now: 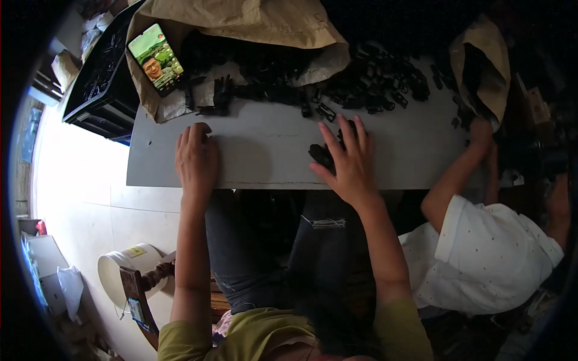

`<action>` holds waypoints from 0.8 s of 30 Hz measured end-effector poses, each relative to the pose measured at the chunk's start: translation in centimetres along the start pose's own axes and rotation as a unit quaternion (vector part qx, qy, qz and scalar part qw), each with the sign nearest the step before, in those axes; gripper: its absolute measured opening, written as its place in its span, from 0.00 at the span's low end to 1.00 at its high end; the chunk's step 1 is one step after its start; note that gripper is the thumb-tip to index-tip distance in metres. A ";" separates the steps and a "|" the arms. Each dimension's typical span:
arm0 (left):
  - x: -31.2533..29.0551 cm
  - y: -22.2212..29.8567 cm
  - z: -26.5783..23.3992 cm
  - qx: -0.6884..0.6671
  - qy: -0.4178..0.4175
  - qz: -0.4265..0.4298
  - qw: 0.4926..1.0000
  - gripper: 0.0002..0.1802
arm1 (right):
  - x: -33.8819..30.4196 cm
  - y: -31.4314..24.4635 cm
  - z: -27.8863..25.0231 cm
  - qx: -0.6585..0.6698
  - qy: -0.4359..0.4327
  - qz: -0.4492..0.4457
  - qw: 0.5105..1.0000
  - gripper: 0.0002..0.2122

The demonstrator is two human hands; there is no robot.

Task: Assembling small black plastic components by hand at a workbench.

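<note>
Grey flat tabletop (271, 171), small black angular pieces (376, 72) loose upon it: we judge the work well short of finished

Leftmost, beside the table, we see a black open-topped crate (102, 90) with dark contents; we cannot tell whether they are pieces already dealt with or more to come. Next is a slim rectangular phone with a lit, mostly green screen (155, 60), resting against a large brown paper sack (259, 21) whose open mouth faces us.

Our left hand (197, 159) is near the table's front edge, its fingers bent and close together. A dark patch shows at the fingertips, and we cannot tell whether they hold a piece or only cast a shadow. Beyond it, black pieces lie in and before the sack's mouth, so plenty seems left.

Farther right, our right hand (352, 159) is palm down with fingers spread wide, gripping nothing that we can see. A black rounded cluster (321, 155) lies beside its thumb, with more black showing between the fingers; these few are the only ones drawn apart toward us, which we take as the portion in hand. Behind them the main heap spreads across the far side of the table, unpacked as far as we can tell.

At the right end, a co-worker's bare hand (480, 131) reaches the lower edge of a smaller upright brown paper bag (497, 66); how full that bag is, we cannot tell
</note>
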State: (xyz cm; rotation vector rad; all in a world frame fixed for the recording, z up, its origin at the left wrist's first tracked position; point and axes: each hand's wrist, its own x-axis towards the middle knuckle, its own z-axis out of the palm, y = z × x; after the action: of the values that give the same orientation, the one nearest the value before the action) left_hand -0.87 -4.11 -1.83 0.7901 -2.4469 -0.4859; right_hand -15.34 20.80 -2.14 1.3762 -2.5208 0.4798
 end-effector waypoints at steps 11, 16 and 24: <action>1.7 -0.6 0.6 0.064 0.016 0.122 0.990 0.23 | -2.2 -4.3 0.1 -0.073 0.088 -0.065 0.991 0.16; 3.1 0.0 0.1 0.076 -0.057 0.110 0.989 0.16 | -2.1 -5.6 0.2 -0.008 0.053 -0.087 0.995 0.15; -0.3 3.2 -1.6 -0.324 -0.132 0.028 0.936 0.17 | -0.8 -6.1 -0.9 0.075 -0.058 0.089 0.992 0.13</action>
State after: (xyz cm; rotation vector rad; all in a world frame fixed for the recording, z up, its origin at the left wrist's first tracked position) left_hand -1.07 -1.77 0.87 0.3880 -2.2916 -1.3581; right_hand -9.67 18.67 -0.48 1.2669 -2.7676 0.6529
